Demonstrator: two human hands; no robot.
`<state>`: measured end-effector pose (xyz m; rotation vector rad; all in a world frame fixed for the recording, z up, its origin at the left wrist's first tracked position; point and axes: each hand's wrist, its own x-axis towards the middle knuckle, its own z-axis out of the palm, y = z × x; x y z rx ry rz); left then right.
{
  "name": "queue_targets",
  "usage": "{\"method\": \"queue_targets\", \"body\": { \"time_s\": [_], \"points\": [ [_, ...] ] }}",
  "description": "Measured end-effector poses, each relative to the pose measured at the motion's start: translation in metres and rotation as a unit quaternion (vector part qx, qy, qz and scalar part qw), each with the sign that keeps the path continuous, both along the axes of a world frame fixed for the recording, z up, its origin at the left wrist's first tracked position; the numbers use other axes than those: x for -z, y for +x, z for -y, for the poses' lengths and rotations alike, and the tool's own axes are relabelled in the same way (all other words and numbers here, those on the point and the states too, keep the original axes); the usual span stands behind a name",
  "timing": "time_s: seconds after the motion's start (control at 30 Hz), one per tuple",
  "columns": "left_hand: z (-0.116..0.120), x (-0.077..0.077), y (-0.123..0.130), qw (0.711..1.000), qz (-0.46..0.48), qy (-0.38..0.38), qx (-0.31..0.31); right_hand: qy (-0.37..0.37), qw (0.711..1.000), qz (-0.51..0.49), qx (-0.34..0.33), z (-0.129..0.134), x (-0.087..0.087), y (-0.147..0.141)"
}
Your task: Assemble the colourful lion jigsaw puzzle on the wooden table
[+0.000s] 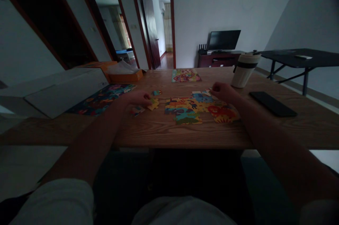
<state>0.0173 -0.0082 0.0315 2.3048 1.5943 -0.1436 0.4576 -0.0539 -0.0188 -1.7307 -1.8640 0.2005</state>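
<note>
Yellow and knob-edged, a small flat jigsaw piece [154, 104] lies at the fingertips of the left hand [139, 98], left of the partly joined, multicoloured animal jigsaw [186, 105] on the brown wood-grained table [159, 133]. Whether those fingers pinch it, I cannot tell. The right hand [221, 90] is curled at the jigsaw's far right side, beside a small pale-and-blue piece [206, 92]; its grip on that is unclear too. Beyond the right hand stands a cream cylindrical tumbler [241, 76] with a black band; right of the forearm lies a flat black rectangular slab [272, 104].
</note>
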Motion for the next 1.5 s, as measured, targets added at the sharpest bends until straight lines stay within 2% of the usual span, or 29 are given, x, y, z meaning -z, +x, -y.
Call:
{"method": "queue_targets", "body": {
  "time_s": [0.1, 0.17, 0.23, 0.33, 0.43, 0.53, 0.63, 0.87, 1.17, 1.5],
  "points": [
    [0.018, -0.017, 0.034, 0.997, 0.020, 0.048, 0.062, -0.039, 0.997, -0.020, -0.057, 0.008, -0.007, -0.012],
    [0.035, -0.025, 0.068, 0.991, 0.049, 0.074, 0.100, -0.091, 0.987, -0.058, -0.123, 0.016, -0.013, -0.021],
    [0.051, -0.027, 0.105, 0.984, 0.087, 0.058, 0.145, -0.138, 0.967, -0.108, -0.185, 0.025, -0.017, -0.029],
    [0.067, -0.015, 0.153, 0.967, 0.172, 0.012, 0.190, -0.181, 0.941, -0.165, -0.234, 0.032, -0.021, -0.031],
    [0.070, 0.010, 0.177, 0.960, 0.207, 0.007, 0.190, -0.220, 0.928, -0.152, -0.258, 0.031, -0.022, -0.022],
    [0.068, 0.033, 0.178, 0.961, 0.162, 0.063, 0.214, -0.286, 0.917, -0.070, -0.270, 0.026, -0.022, -0.012],
    [0.065, 0.041, 0.168, 0.959, 0.112, 0.107, 0.238, -0.328, 0.909, 0.014, -0.256, 0.022, -0.020, -0.008],
    [0.069, 0.033, 0.162, 0.954, 0.100, 0.098, 0.267, -0.325, 0.908, 0.086, -0.250, 0.022, -0.022, -0.014],
    [0.077, 0.034, 0.166, 0.944, 0.087, 0.090, 0.304, -0.315, 0.915, 0.148, -0.204, 0.025, -0.024, -0.021],
    [0.075, 0.038, 0.166, 0.934, 0.101, 0.070, 0.335, -0.293, 0.918, 0.178, -0.200, 0.026, -0.022, -0.021]
  ]
}}
